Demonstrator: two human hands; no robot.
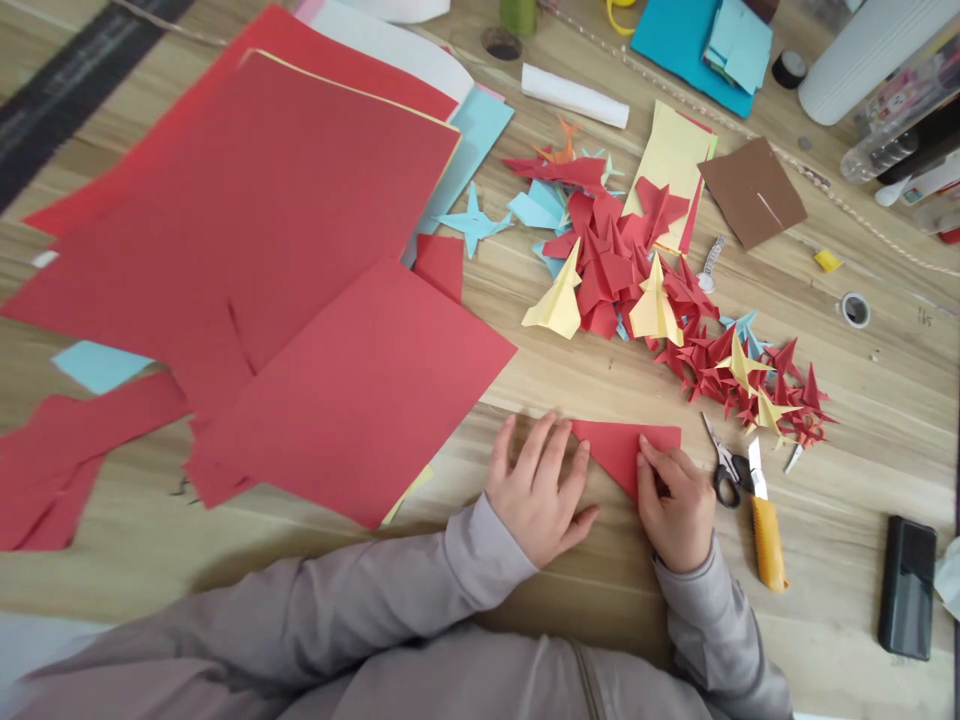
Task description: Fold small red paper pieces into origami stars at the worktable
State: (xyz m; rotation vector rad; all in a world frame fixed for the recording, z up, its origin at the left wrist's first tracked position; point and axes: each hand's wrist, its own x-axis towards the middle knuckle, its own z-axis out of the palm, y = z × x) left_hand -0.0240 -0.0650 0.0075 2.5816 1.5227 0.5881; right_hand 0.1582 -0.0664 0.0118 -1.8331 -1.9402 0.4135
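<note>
A folded triangle of red paper (619, 447) lies on the wooden table (840, 400), its point toward me. My left hand (538, 490) rests flat on the table, fingertips against the triangle's left corner. My right hand (675, 505) presses on the triangle's right part, with fingers and thumb on the paper. Just beyond the hands lies a heap of folded red paper darts (720, 360), mixed with several yellow (559, 300) and pale blue ones. Large red paper sheets (352, 390) spread out to the left of my left hand.
Right of my right hand are black-handled scissors (726, 475) and a yellow utility knife (768, 530). A black phone (907, 587) lies at the right. Coloured paper, a brown square (752, 192), tape rolls (855, 310) and bottles crowd the far edge.
</note>
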